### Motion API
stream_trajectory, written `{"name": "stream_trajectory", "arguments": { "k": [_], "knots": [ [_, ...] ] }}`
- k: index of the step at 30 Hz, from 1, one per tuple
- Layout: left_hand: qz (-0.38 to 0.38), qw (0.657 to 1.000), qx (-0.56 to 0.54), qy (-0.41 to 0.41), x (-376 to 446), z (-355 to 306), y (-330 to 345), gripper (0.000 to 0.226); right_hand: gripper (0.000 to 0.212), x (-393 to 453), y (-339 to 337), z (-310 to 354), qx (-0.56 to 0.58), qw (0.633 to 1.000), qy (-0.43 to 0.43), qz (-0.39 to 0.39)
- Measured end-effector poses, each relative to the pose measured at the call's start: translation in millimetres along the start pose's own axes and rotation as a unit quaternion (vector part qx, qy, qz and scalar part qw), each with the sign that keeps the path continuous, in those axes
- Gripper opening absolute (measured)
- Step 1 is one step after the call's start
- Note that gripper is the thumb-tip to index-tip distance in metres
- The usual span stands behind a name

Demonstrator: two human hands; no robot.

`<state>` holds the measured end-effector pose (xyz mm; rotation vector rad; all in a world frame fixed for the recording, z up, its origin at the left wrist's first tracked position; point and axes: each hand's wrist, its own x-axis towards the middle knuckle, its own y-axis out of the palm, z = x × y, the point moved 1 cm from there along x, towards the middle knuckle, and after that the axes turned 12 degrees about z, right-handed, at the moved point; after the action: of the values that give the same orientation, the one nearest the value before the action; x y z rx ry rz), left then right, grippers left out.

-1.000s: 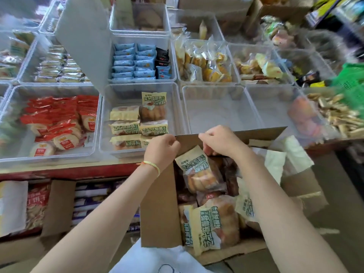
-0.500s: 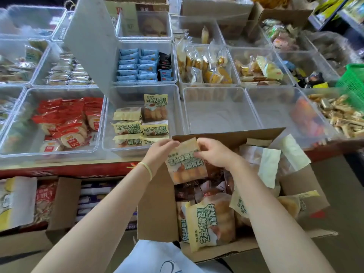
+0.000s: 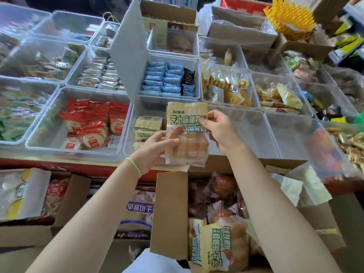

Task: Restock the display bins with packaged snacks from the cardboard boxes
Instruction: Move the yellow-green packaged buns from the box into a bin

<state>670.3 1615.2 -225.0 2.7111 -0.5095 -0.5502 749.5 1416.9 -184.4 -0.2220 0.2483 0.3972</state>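
Note:
A beige bread packet with green lettering is held upright between both hands, above the front edge of a clear display bin. My left hand grips its lower left side. My right hand pinches its right edge. That bin holds a few packets of the same bread, partly hidden by the held one. Below, an open cardboard box holds more of these bread packets and darker wrapped buns.
Clear bins cover the counter: red-wrapped rice cakes at left, blue packets behind, a bare bin to the right. A tall grey divider stands up behind the target bin. More boxes sit under the red counter edge.
The packet has been lifted out of the box and raised in front of the bin, turned upright. Both hands rose with it; the view tilted up.

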Motion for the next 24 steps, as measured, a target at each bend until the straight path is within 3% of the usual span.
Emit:
{"name": "stream_trajectory", "arguments": {
  "k": [5,9,12,14,16,19,21,24],
  "knots": [
    [-0.02,0.999,0.031,0.027,-7.3,-15.2,-40.9,0.057,0.04,22.2,17.0,11.1,-0.092,0.977,0.108,0.158],
    [-0.05,0.994,0.098,0.0,2.6,-19.5,-71.5,0.058,0.041,49.3,29.7,22.5,-0.294,0.918,0.153,0.218],
    [-0.13,0.971,0.199,0.003,25.8,-14.2,-97.7,0.054,0.043,83.5,43.5,23.7,-0.242,0.936,0.145,0.211],
    [-0.224,0.92,0.32,0.025,39.1,-7.7,-122.0,0.053,0.033,111.9,48.9,19.2,-0.191,0.962,0.131,0.142],
    [-0.277,0.827,0.489,-0.001,47.3,1.9,-148.7,0.054,0.013,140.8,53.6,12.7,-0.164,0.979,0.107,0.06],
    [-0.189,0.713,0.665,-0.118,56.7,17.6,-176.9,0.057,0.012,177.5,65.8,7.0,-0.219,0.972,0.081,0.002],
    [-0.132,0.686,0.7,-0.149,63.8,23.8,-184.0,0.053,0.019,199.6,78.4,-1.5,-0.231,0.97,0.076,-0.01],
    [-0.104,0.67,0.718,-0.161,74.3,27.6,-184.3,0.049,0.036,224.0,97.6,-16.7,-0.236,0.97,0.049,-0.017]
  ]
}}
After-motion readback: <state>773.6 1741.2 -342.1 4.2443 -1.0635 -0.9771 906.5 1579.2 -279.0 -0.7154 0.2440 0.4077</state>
